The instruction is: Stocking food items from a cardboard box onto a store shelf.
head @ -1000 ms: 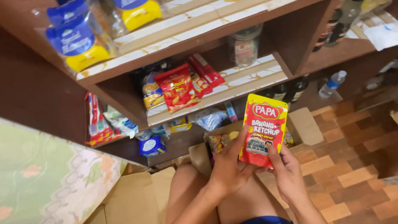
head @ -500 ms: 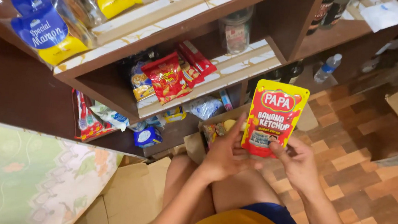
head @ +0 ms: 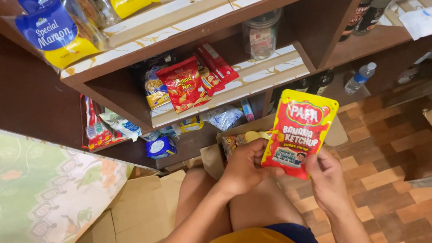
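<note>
Both hands pinch the bottom edge of a flat, glossy red-and-yellow sauce pouch [head: 298, 134], holding it upright above the person's bare knees. The left hand [head: 246, 166] closes on the pouch's lower left corner, thumb in front and fingers curled behind; the right hand [head: 325, 178] clamps the lower right corner the same way. The pouch is a soft rectangular sachet with a crimped yellow top border and a smooth, shiny face.

Just behind the left hand, an open brown cardboard box [head: 213, 157] shows crinkly yellow packets inside. More flattened cardboard [head: 139, 219] lies on the floor to the near left, beside a pale green floral cloth [head: 27, 193].

Farther off stands a dark wooden shelf unit [head: 317, 31] with pale lined boards. Its middle shelf carries puffy red snack bags [head: 182, 84] and a clear glass jar [head: 260, 34]. On the top shelf at far left sit transparent bags of round cakes with blue-and-yellow labels [head: 57, 32]. A clear plastic water bottle [head: 359, 78] lies low on the right. The floor is parquet [head: 404, 169] of small reddish-brown wooden blocks.
</note>
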